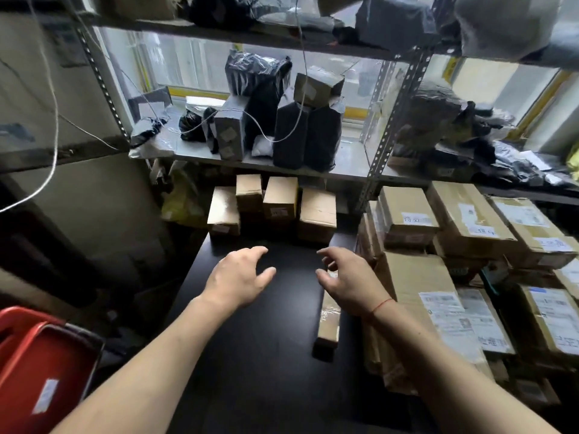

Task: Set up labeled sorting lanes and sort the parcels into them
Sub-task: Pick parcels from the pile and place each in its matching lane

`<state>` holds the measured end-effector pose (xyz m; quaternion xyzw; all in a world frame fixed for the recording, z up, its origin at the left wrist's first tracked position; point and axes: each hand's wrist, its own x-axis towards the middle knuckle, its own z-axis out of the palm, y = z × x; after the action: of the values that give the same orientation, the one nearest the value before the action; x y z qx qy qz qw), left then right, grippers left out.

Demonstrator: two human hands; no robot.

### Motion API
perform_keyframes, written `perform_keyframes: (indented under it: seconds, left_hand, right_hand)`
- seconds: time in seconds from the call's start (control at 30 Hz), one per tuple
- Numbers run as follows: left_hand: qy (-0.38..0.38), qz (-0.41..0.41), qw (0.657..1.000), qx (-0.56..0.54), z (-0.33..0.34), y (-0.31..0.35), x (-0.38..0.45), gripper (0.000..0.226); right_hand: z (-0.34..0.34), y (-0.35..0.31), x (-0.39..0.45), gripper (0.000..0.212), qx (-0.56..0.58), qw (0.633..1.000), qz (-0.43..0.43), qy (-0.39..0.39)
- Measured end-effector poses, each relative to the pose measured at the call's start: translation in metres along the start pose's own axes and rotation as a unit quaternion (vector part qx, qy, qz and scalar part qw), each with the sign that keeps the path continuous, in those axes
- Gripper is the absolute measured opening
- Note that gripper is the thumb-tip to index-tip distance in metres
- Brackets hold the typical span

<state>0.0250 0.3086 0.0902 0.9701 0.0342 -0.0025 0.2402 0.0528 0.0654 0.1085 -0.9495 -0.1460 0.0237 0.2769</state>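
Observation:
Both hands hover over a black table (250, 355) with fingers spread and nothing in them. My left hand (238, 277) is left of centre, my right hand (347, 277) a little apart to its right. Several small cardboard parcels (279, 202) stand in a row at the table's far edge, beyond both hands. A long narrow taped box (327, 321) lies on the table's right side, just under my right wrist. No lane labels are visible.
A metal shelf (351, 170) above the table carries black-wrapped parcels (291, 133) and a loose cable. Stacked labelled cartons (463, 277) crowd the right side. A red crate (40, 364) sits at the lower left.

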Motion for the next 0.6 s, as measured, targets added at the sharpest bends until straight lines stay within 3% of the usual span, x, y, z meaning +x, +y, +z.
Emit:
perform_keyframes:
  seconds: [0.33, 0.6]
  left_hand:
    - [-0.029, -0.061, 0.998, -0.019, -0.002, -0.083, 0.065, 0.061]
    - [0.000, -0.160, 0.987, -0.033, 0.010, -0.118, 0.138, 0.068]
  right_hand:
    - [0.069, -0.047, 0.069, 0.048, 0.015, 0.998, 0.035, -0.056]
    - [0.123, -0.048, 0.174, 0.053, 0.040, 0.994, 0.029, -0.102]
